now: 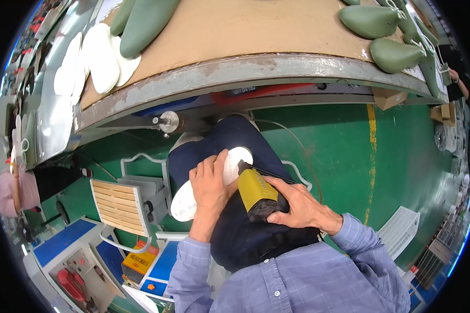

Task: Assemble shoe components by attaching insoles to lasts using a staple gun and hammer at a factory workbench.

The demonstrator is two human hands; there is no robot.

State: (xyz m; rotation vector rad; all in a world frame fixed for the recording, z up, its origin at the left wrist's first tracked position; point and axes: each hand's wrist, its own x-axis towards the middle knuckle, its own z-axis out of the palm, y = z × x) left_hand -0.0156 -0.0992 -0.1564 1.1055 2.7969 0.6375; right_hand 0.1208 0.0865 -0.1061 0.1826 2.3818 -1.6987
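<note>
In my lap rests a white insole (184,201), its sole-shaped board marked with faint print. My left hand (209,182) grips it across the middle, fingers curled over the upper face, hiding its centre. Wrapped round a black and yellow hand tool (257,192) is my right hand (302,204). The tool's dark narrow nose points at the insole's upper end, beside my left fingers. I cannot tell whether the nose touches the insole, nor exactly what kind of tool it is.
Ahead is a brown-topped workbench (266,39) with a worn metal edge. Green shoe lasts (397,55) lie at its right, with more at the left beside stacked white insoles (100,60). A wooden-slatted chair (116,207) and an open drawer (83,274) stand left; other people work farther off.
</note>
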